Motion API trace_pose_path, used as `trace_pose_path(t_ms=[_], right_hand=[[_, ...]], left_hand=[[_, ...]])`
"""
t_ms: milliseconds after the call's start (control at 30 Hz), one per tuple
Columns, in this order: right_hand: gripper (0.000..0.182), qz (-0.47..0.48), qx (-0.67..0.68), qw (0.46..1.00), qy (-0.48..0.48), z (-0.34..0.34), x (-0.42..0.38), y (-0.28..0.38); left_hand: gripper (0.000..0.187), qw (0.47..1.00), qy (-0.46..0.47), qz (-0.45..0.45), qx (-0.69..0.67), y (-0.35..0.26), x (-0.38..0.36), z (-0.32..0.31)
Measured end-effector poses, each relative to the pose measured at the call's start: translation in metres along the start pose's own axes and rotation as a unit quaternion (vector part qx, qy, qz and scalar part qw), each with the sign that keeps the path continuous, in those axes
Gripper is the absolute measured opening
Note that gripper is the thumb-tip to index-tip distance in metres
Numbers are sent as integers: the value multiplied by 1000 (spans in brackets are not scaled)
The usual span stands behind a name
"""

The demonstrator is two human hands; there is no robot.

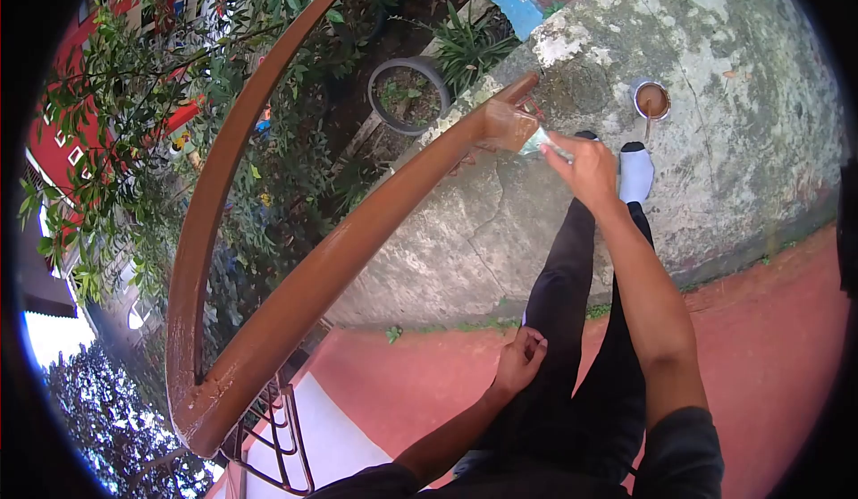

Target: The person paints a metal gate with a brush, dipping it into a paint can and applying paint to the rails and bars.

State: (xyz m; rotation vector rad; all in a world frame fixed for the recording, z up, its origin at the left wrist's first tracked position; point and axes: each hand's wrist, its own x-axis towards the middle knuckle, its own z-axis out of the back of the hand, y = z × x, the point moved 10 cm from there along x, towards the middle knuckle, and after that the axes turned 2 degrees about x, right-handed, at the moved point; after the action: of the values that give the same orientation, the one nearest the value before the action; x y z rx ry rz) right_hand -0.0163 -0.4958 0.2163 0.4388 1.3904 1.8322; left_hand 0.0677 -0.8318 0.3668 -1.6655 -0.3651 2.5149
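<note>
My right hand (590,168) is closed around a paintbrush (534,142) with a pale handle. Its blurred bristle end lies against the upper end of a wide brown rail (357,226). The rail looks wet and glossy in places, and at its lower left end it meets a curved brown rail (210,177). Curled into a loose fist, my left hand (520,360) rests by my dark-trousered thigh, with nothing visible in it. Near my feet stands an open can of brown paint (652,100), with a brown streak running down from its rim.
I stand beside a rough, stained concrete surface (715,159), with red-painted ground (742,338) behind it. Beyond the rails are leafy plants (125,124) and a round grey ring planter (409,130). Dark metal bars (290,427) show under the rail's lower end.
</note>
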Motion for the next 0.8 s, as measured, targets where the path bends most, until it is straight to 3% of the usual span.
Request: trace_pose_path(t_ms=[67,167,300,333,400,533,600,667,800], right_hand=[[35,-147,-121,980,62,1,-3,-43],[35,-171,-157,971,59,16,4,-39],[32,-112,-210,970,53,13,33,-13],[32,-101,-236,962,93,5,40,-6],[31,-92,-260,952,135,-3,44,13],[29,-110,-203,963,138,10,34,63],[29,-114,-184,967,133,20,19,76],[33,-115,-46,987,103,27,6,87],[31,-113,18,991,63,34,-14,60]], left_hand=[[25,999,24,16,43,-6,-5,-1],[29,991,70,33,106,-12,-4,-5],[37,979,173,60,84,10,-13,-21],[37,979,173,60,84,12,-16,-20],[43,950,295,97,17,17,-39,-39],[48,934,337,113,37,5,-43,-38],[50,917,387,68,71,1,-43,-46],[50,905,421,52,38,9,-46,-54],[49,866,499,40,-5,-11,-54,-52]])
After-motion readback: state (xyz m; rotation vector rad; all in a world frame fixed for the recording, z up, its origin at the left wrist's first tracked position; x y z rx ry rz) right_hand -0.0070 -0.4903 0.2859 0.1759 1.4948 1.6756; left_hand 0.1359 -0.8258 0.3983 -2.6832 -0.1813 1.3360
